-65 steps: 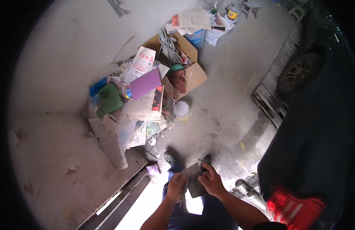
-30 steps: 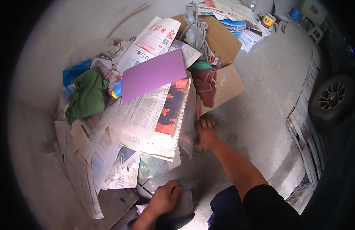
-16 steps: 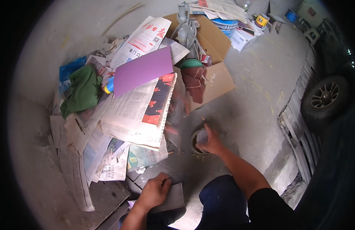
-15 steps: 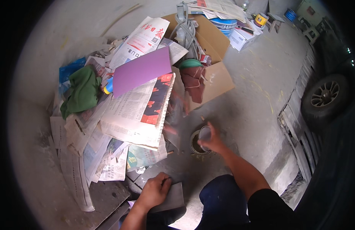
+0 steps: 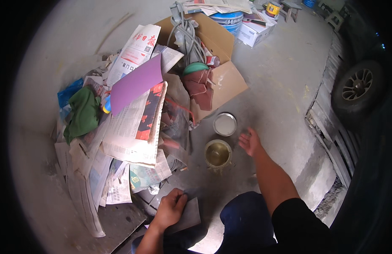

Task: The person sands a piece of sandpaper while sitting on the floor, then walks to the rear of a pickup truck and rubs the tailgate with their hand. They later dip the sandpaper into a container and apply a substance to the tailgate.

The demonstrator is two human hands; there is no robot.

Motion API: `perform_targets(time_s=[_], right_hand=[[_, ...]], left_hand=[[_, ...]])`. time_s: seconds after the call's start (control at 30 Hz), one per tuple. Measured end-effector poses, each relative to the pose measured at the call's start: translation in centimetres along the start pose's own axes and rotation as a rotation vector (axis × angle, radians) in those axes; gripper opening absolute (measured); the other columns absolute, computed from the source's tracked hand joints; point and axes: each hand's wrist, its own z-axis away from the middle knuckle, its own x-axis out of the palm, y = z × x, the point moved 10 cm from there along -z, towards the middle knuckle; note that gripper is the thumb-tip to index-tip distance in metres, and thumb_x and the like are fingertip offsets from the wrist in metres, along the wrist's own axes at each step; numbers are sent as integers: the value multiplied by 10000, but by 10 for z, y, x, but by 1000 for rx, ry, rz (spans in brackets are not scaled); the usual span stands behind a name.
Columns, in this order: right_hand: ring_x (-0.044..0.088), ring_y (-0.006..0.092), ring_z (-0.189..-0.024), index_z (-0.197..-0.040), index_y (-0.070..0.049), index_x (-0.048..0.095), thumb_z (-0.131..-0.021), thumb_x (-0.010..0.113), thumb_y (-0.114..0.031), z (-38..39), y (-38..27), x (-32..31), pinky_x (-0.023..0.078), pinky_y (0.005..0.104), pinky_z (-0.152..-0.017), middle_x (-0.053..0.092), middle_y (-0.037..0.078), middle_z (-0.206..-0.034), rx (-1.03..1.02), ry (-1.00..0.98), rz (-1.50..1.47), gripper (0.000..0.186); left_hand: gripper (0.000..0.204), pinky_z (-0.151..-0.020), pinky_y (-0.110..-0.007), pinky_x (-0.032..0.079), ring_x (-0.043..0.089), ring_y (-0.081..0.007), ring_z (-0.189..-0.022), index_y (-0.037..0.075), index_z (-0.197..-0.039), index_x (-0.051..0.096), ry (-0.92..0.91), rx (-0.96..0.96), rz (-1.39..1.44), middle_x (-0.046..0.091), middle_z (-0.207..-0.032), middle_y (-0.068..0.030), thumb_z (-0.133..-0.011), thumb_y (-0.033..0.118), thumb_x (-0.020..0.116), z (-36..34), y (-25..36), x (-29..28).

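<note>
My left hand (image 5: 171, 207), fingers closed, grips a dark grey sheet (image 5: 190, 216) low in the view, near my knee. My right hand (image 5: 250, 142) is empty, its fingers apart and slightly bent, above the floor. Left of it, an open metal tin (image 5: 218, 153) stands on the concrete with murky yellowish-brown contents. A round pale lid (image 5: 224, 124) lies just beyond the tin, apart from it.
A heap of newspapers (image 5: 128, 139), a purple sheet (image 5: 134, 84) and a green cloth (image 5: 81, 114) fills the left. A cardboard box (image 5: 223, 89) holds coiled hose. Farther back are buckets (image 5: 227, 23) and stools (image 5: 291, 10). A dark car with a wheel (image 5: 357, 84) stands right.
The view has lowered from standing to close over the heap. My right hand took the tin's lid off, and it now lies beyond the tin; that hand has let go and moved right.
</note>
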Motion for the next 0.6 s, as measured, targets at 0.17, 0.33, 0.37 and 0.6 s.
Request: perform_targets(time_s=[0.17, 0.33, 0.37, 0.6], right_hand=[[608, 232, -1063, -1407, -70, 378, -927, 590, -261, 50, 2, -2, 491, 386, -928, 595, 115, -1205, -95, -285, 421, 558], [582, 250, -1131, -1452, -80, 305, -933, 598, -174, 177, 25, 36, 502, 410, -922, 582, 123, -1219, -27, -540, 456, 603], [572, 253, -1150, -1462, -82, 290, -935, 597, -165, 190, 30, 40, 501, 418, -928, 571, 125, -1238, -12, -576, 452, 615], [531, 259, -1194, -1484, -107, 273, -940, 567, -120, 220, 23, 57, 502, 466, -946, 486, 104, -1368, 22, -655, 177, 618]], left_hand=[[153, -648, -289, 471, 593, -121, -701, 28, -1025, 500, 77, -120, 553, 629, -740, -87, -937, 120, 584, -20, -51, 27], [132, -475, -279, 434, 517, -122, -527, 79, -1017, 490, 69, -318, 1003, 546, -689, -37, -961, 183, 548, -46, -73, 87], [166, -404, -298, 397, 489, -148, -465, 91, -984, 500, 68, -271, 1164, 503, -633, -31, -969, 252, 538, -53, -75, 103], [207, -383, -317, 375, 480, -170, -442, 97, -962, 524, -195, -324, 1276, 493, -595, -47, -929, 292, 586, -92, -82, 188]])
